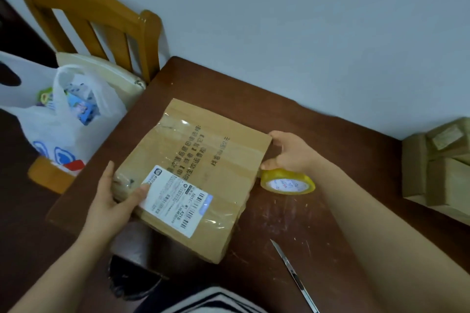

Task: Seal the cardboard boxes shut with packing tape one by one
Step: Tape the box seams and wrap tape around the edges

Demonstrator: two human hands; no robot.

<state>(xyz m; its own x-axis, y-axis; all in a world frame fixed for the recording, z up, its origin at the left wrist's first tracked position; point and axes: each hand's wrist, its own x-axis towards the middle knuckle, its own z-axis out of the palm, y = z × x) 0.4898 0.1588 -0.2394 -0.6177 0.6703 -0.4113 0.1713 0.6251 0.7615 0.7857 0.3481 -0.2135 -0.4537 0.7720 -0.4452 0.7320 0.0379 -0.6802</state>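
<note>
**Item in hand.** Cardboard box [203, 160], one, lying flat at the near left corner of the table [318, 134], with glossy tape bands already across its top. One shipping label [175, 201] sits at its near left end.

**Hands.** The left hand [112, 201] clamps the box's near left end, thumb across the label. The right hand [290, 150] curls around the tape roll [287, 181], holding it touching the box's right side.

**Step, as judged.** Running a strip over the right edge. This is best done with the left hand pinning the box so it cannot slide. Draw the tape taut and straight along the flap seam, rub it down from the edge inward to avoid wrinkles, and cut only once it is stuck.

**Count.**
- Tape roll, yellow: one.
- Knife [292, 274]: one, near the table's near edge, well apart from both hands.
- Further boxes [437, 168]: a stack past the table's right edge, at least two; the exact number is unclear.
- Wooden chair [84, 20]: one, carrying a plastic bag [63, 134].
</note>
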